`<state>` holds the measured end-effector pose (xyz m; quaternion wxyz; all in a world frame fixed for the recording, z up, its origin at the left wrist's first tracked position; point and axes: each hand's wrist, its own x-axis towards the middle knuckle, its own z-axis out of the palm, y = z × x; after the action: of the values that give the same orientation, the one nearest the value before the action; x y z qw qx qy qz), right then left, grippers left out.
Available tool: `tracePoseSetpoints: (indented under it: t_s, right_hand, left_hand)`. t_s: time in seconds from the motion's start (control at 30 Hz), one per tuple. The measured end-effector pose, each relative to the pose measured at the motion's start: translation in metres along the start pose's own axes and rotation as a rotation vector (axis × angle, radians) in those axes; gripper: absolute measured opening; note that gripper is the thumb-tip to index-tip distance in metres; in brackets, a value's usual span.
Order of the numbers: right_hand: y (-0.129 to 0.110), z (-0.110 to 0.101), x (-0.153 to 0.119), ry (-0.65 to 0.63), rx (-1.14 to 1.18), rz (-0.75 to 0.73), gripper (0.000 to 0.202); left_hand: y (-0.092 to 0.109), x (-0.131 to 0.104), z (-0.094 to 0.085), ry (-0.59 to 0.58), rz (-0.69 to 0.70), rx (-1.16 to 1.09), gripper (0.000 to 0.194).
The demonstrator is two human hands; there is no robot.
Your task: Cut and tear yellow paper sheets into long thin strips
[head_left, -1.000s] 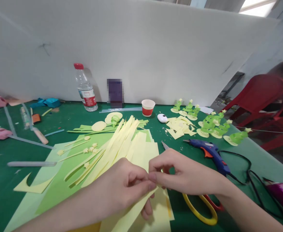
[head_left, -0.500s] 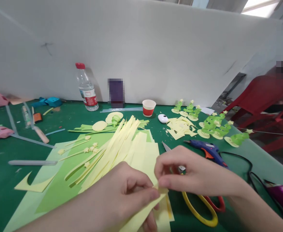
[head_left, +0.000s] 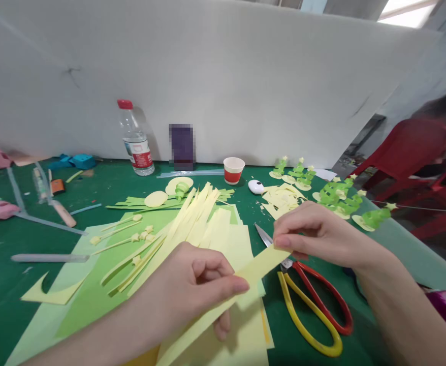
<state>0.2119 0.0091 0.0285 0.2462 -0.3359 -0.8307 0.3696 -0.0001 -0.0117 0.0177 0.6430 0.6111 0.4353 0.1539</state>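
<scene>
A pale yellow paper strip (head_left: 261,265) runs slanting between my two hands. My left hand (head_left: 203,284) pinches it near its middle, thumb on top. The far end sits between the thumb and fingers of my right hand (head_left: 310,234). Below the right hand lie scissors (head_left: 310,305) with one yellow and one red handle, on the green table (head_left: 192,175). Under my left hand is a stack of yellow and green paper sheets (head_left: 82,300), with a bundle of thin yellow strips (head_left: 185,223) on top.
Small green spiral paper trees (head_left: 341,195) with stars stand at the right. Yellow scraps (head_left: 282,198) and a white egg-shaped object (head_left: 256,187) lie before them. A paper cup (head_left: 233,170) and water bottle (head_left: 137,147) stand near the wall. A grey stick (head_left: 50,258) lies at left.
My right hand has moved up and to the right, drawing the paper strip's end away from my left hand. More of the strip and scissors shows; the blue glue gun is now mostly hidden.
</scene>
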Motion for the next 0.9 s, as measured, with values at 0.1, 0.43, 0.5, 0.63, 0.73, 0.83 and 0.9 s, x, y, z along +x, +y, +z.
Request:
tracePoseSetpoints:
  t_s: [0.1,0.43,0.5,0.63,0.73,0.83,0.9]
  right_hand:
    - [0.001,-0.001,0.000,-0.001,-0.035,-0.050,0.031]
    - [0.002,-0.001,-0.001,-0.017,-0.063,-0.025,0.033]
    - [0.002,-0.001,-0.001,-0.023,-0.062,-0.025,0.033]
    - [0.002,-0.002,-0.002,-0.046,-0.041,-0.001,0.032]
    - [0.003,-0.002,-0.001,-0.090,-0.048,0.059,0.031]
    - [0.001,-0.002,0.000,-0.217,-0.116,0.170,0.030]
    - [-0.001,0.001,0.002,-0.333,-0.147,0.226,0.024]
  left_hand:
    - [-0.002,0.001,-0.001,-0.003,0.000,0.002,0.028]
    - [-0.005,0.003,-0.003,0.009,0.046,0.044,0.025]
    - [-0.004,0.003,-0.003,0.009,0.032,0.049,0.024]
    - [-0.003,0.003,-0.004,0.012,0.017,0.058,0.026]
    - [-0.004,0.004,-0.004,-0.006,0.005,0.052,0.026]
    - [-0.008,0.006,-0.003,-0.059,-0.036,0.059,0.026]
    - [-0.011,0.007,-0.002,-0.097,-0.048,0.057,0.026]
